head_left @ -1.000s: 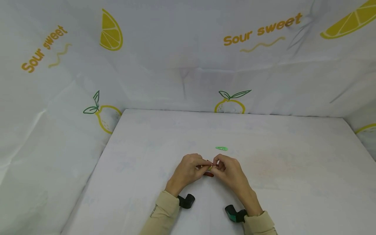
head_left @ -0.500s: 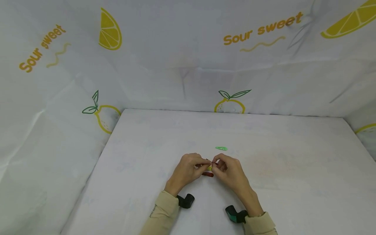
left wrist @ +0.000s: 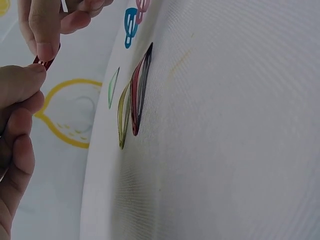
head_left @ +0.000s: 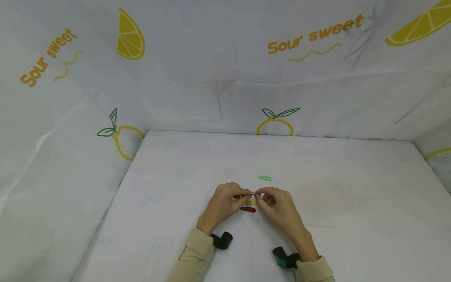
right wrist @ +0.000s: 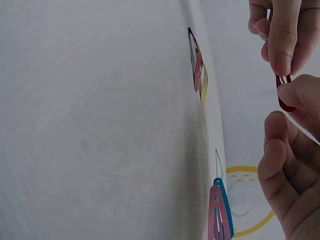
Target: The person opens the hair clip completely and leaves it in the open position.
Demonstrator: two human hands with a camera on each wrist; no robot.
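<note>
A dark red snap hair clip (right wrist: 286,105) is held up off the table between both hands. Its one end is pinched by the thumb and forefinger of my left hand (head_left: 222,201), while the right hand (head_left: 282,207) pinches the other; the fingers cover much of it. Beneath the hands lie a red hair clip (head_left: 248,209) and a yellow one (head_left: 251,202), side by side. Farther back rests a green hair clip (head_left: 265,178). In the right wrist view a pink hair clip (right wrist: 215,212) and a blue one (right wrist: 228,206) overlap; in the head view the right hand hides them.
The white table (head_left: 169,188) runs back to an upright white cloth (head_left: 197,98) printed with lemons and lettering. A black camera mount (head_left: 222,240) sits at the left wrist, and a black and green one (head_left: 284,257) at the right.
Both hands have shifted slightly, the right wrist outward to the right. More of the yellow and red clips on the table shows below the fingers. The pinch on the held hair clip continues.
</note>
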